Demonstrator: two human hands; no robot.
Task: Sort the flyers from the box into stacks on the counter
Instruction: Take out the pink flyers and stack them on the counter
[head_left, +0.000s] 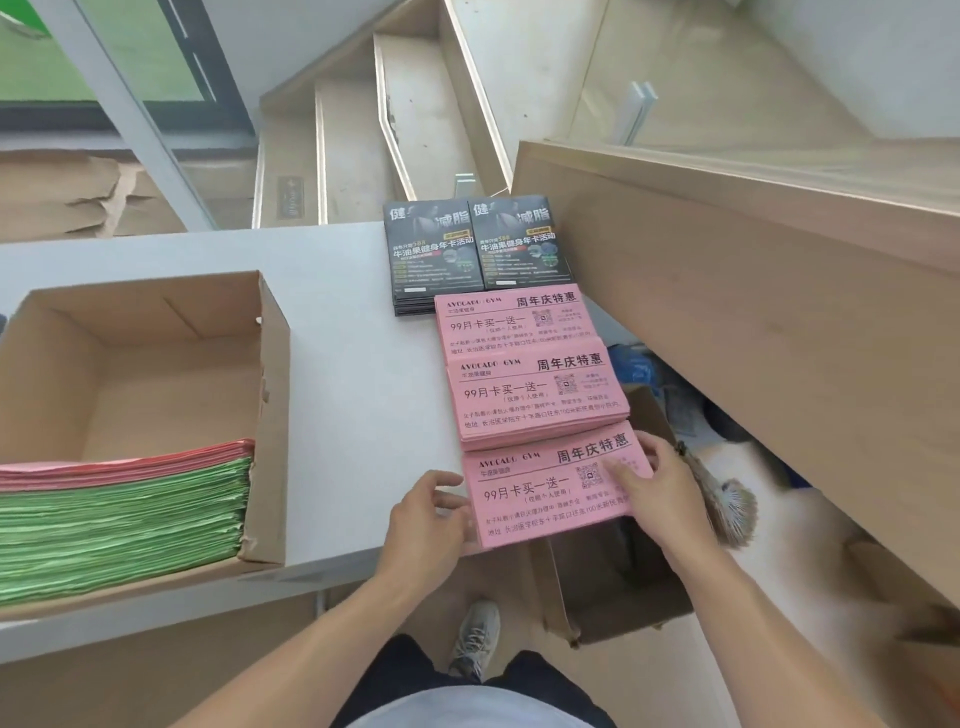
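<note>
White counter (343, 364) holds everything. Nearest, both hands hold one pink stack (550, 493) by its sides: left hand (428, 512) fingers curled on the left edge, right hand (657, 491) resting over the right edge. Beyond it lie two more pink stacks (524, 358), then black flyers (475, 249). Left of the pink stack stands the box (156, 374) with green flyers (119, 525).

The scene is bright and evenly lit by soft daylight, seemingly from the window (104, 52) at the upper left. The white counter (363, 364) shows only faint, diffuse shadows, the deepest lying inside the cardboard box (156, 364) and beneath the wooden ledge (753, 312). The glass panel (727, 78) at the upper right looks hazy with pale reflections. Wide-angle distortion bends straight edges toward the borders. Large print on the pink flyers (545, 400) reads sharply; small print smears, and the hands (426, 514) look slightly soft.
</note>
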